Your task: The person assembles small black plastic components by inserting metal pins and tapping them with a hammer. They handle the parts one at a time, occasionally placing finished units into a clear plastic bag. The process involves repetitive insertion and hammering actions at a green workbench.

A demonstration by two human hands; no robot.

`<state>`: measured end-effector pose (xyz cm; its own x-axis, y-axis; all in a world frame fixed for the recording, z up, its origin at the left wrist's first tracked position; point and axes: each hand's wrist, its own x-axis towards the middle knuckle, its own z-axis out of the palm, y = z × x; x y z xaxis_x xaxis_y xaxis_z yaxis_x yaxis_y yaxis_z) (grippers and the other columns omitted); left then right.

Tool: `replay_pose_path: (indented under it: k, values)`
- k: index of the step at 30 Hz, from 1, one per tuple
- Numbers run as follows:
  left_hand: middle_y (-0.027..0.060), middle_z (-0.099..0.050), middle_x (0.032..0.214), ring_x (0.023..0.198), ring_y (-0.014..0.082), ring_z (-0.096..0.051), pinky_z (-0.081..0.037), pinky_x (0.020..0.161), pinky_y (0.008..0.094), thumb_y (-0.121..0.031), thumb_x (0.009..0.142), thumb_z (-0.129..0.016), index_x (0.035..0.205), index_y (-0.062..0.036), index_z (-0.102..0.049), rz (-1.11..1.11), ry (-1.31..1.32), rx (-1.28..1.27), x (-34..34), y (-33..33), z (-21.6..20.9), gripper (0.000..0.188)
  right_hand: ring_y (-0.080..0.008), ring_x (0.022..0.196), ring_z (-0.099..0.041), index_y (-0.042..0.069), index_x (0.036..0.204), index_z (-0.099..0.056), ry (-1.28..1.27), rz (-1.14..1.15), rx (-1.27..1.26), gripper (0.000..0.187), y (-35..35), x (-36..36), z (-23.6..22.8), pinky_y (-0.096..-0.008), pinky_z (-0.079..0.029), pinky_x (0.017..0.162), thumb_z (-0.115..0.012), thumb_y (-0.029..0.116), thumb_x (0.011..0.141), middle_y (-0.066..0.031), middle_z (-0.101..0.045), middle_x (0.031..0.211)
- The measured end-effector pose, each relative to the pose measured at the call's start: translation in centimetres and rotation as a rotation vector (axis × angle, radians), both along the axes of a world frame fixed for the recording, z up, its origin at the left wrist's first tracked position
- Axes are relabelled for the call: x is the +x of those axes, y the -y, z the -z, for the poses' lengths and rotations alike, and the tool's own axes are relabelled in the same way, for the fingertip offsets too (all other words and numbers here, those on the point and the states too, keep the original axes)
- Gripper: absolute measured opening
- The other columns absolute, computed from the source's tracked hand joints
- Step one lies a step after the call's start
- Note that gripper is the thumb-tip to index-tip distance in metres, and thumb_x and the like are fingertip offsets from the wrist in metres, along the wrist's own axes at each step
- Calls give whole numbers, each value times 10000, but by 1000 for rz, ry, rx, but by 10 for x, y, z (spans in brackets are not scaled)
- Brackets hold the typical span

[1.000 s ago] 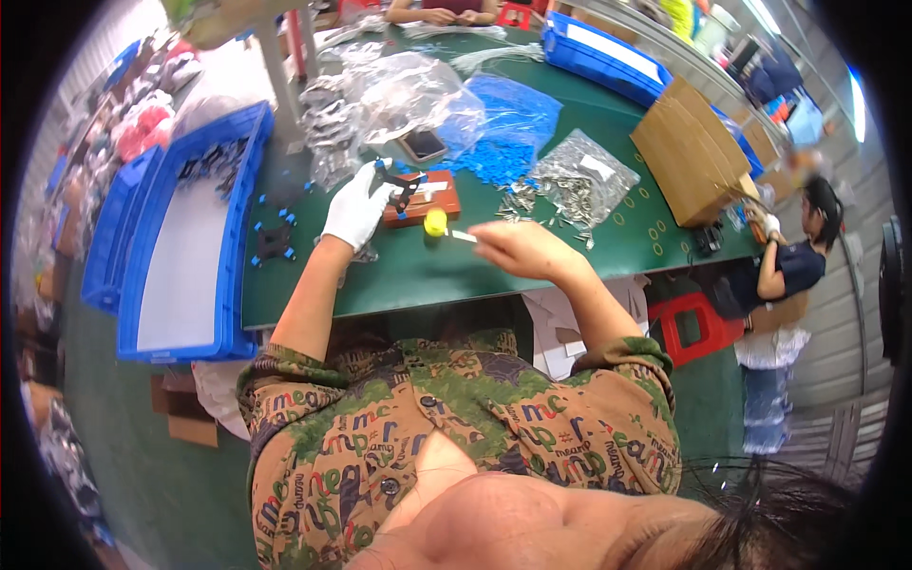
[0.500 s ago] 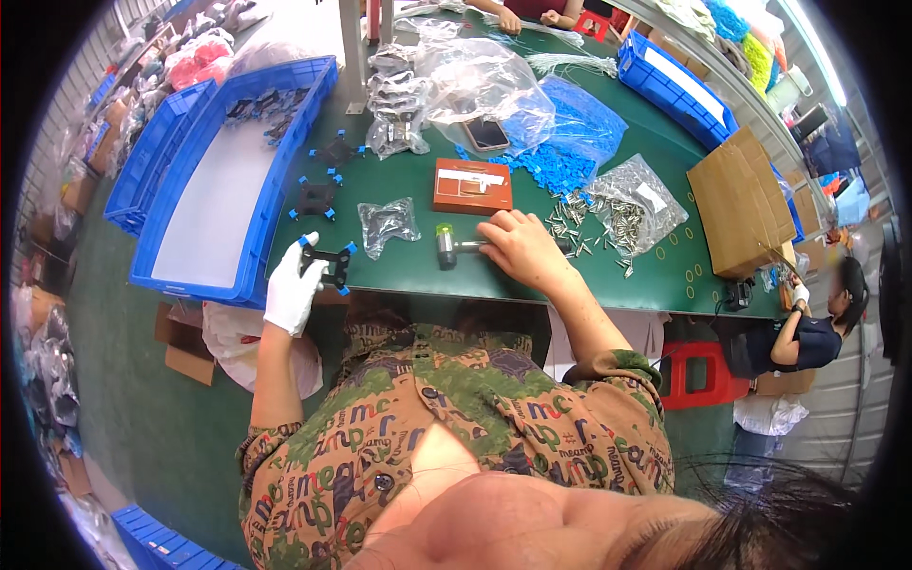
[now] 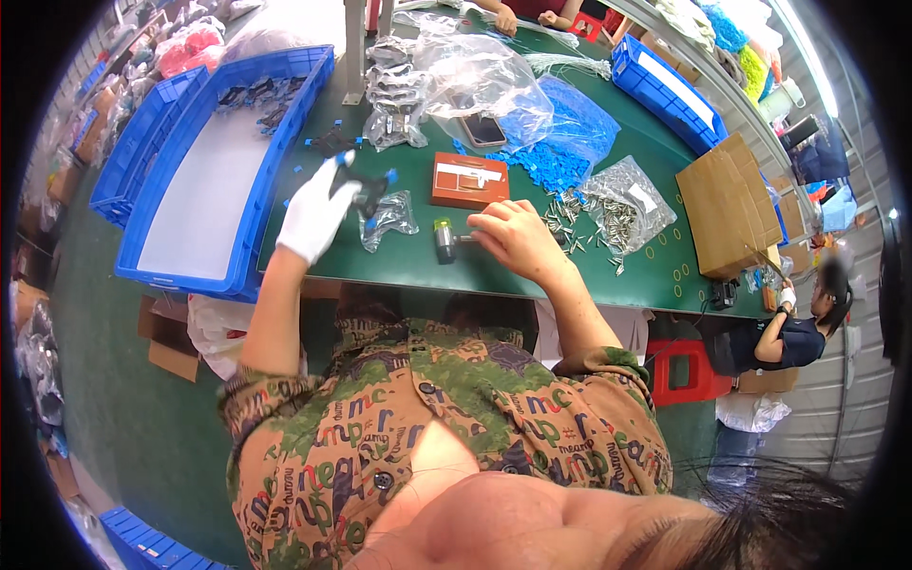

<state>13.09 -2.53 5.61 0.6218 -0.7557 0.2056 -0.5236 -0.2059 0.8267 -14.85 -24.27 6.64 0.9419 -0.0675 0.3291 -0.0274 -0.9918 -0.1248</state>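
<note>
My left hand (image 3: 318,217), in a white glove, grips a black plastic bracket (image 3: 366,194) with blue corner caps, blurred by motion, held over the table beside the blue tray. My bare right hand (image 3: 518,239) is closed around the handle of a small hammer (image 3: 445,242) lying on the table, its head with a yellow-green face pointing left. Another black bracket with blue caps (image 3: 332,141) lies farther back. A clear-bagged part (image 3: 389,220) sits just right of the held bracket. Blue bits beside the glove hint at a bracket mostly hidden beneath it.
A blue tray (image 3: 249,223) with several brackets stands left. Behind the hammer are a red-brown box (image 3: 470,180), a phone (image 3: 483,130), blue caps (image 3: 551,169) and metal pins (image 3: 613,223). A cardboard box (image 3: 727,198) stands right. Co-workers are at the far side and right.
My left hand has moved up and away from the table's near edge, carrying the bracket toward the back. My right hand stays on the hammer. The whole view has shifted slightly.
</note>
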Motion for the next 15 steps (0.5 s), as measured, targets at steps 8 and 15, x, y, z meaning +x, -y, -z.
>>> replay_pose_path:
  k: [8, 15]
  values:
    - [241, -639, 1370, 1285, 386, -598, -448, 1104, 419, -447, 1008, -563, 1453, -45, -553, 184, 579, 364, 93, 123, 55, 599, -259, 952, -669, 112, 1117, -724, 62, -8, 22, 200, -13, -7, 3, -413, -486, 894, -721, 191, 934, -48, -682, 980]
    - [152, -732, 1177, 1061, 352, -697, -528, 933, 478, -364, 999, -596, 1251, -107, -687, 14, 832, 602, 46, 112, 8, 371, -260, 950, -672, 112, 1070, -728, 48, -56, 42, 165, -21, -2, 3, -410, -487, 870, -722, 191, 926, -56, -678, 962]
